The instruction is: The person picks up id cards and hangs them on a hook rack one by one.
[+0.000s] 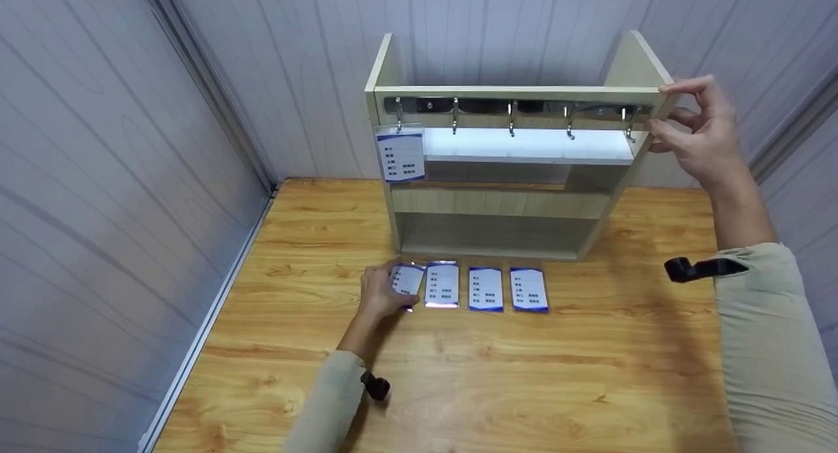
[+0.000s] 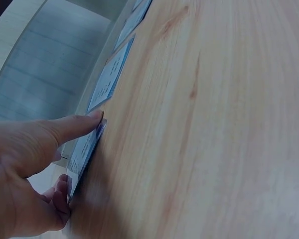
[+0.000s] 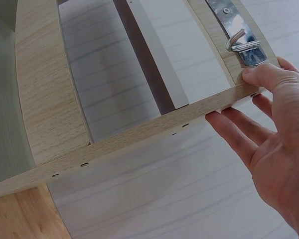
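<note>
My left hand (image 1: 381, 292) is at the leftmost badge card (image 1: 407, 279) on the table, pinching it between thumb and fingers at opposite ends. In the left wrist view, the thumb touches one end of that card (image 2: 79, 152) and the fingertips the other. My right hand (image 1: 704, 129) grips the upper right side of a pale wooden shelf (image 1: 497, 204), thumb on the front and fingers round the side panel (image 3: 139, 127). Another badge card (image 1: 401, 157) hangs from the leftmost hook of the metal hook rail (image 1: 484, 106). The rail's other hooks are bare.
In a row to the right of the left hand lie three more badge cards: one (image 1: 442, 285), a second (image 1: 486, 289) and a third (image 1: 529, 289). They lie just before the shelf's base on a wood-grain table (image 1: 524, 387). Panelled walls (image 1: 327, 80) stand behind and beside.
</note>
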`<state>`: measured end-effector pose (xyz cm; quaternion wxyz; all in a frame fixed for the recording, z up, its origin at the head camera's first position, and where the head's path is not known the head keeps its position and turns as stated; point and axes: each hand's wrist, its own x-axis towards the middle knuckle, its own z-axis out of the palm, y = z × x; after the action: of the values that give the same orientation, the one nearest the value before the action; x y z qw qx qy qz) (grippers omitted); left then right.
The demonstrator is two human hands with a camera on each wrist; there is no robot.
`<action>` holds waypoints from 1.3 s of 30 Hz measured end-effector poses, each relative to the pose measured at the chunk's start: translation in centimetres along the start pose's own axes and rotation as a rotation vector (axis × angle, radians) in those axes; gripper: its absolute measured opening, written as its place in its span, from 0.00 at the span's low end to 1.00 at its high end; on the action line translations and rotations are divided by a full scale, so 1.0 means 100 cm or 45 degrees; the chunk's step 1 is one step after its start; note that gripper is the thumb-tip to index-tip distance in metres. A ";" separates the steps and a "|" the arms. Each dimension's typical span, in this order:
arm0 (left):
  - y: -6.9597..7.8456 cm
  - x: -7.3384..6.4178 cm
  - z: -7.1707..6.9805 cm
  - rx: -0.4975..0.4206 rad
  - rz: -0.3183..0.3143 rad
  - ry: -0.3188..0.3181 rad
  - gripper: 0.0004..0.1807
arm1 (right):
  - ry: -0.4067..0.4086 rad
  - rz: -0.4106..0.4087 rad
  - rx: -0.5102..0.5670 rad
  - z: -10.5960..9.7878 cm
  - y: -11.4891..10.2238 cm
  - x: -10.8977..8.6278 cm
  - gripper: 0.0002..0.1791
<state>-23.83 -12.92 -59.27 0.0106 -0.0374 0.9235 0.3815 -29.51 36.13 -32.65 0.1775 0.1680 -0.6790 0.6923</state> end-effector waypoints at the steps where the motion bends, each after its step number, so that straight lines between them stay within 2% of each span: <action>1: 0.000 0.000 0.000 0.019 0.004 -0.012 0.51 | 0.001 0.004 -0.003 0.000 0.000 0.000 0.26; 5: 0.001 0.001 -0.001 0.101 0.008 -0.060 0.49 | -0.001 0.013 -0.016 0.000 0.000 0.000 0.26; 8: 0.008 -0.002 -0.004 0.137 -0.017 -0.098 0.50 | -0.004 0.019 -0.007 0.000 0.000 -0.001 0.26; 15: 0.009 -0.003 -0.005 0.058 -0.068 -0.125 0.54 | -0.005 0.011 -0.033 0.000 0.000 -0.001 0.24; 19: 0.004 0.000 -0.003 0.003 -0.052 -0.110 0.56 | 0.004 0.002 -0.031 0.000 0.000 -0.001 0.24; 25: 0.003 -0.002 -0.006 -0.038 -0.083 -0.164 0.57 | 0.008 -0.001 -0.048 0.000 0.002 -0.001 0.24; 39: 0.006 -0.006 -0.006 0.013 -0.058 -0.182 0.59 | 0.009 0.028 -0.090 0.000 0.001 -0.001 0.25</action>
<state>-23.28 -12.92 -58.41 0.0853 -0.0312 0.9212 0.3783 -29.49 36.16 -32.79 0.1780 0.1516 -0.7042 0.6704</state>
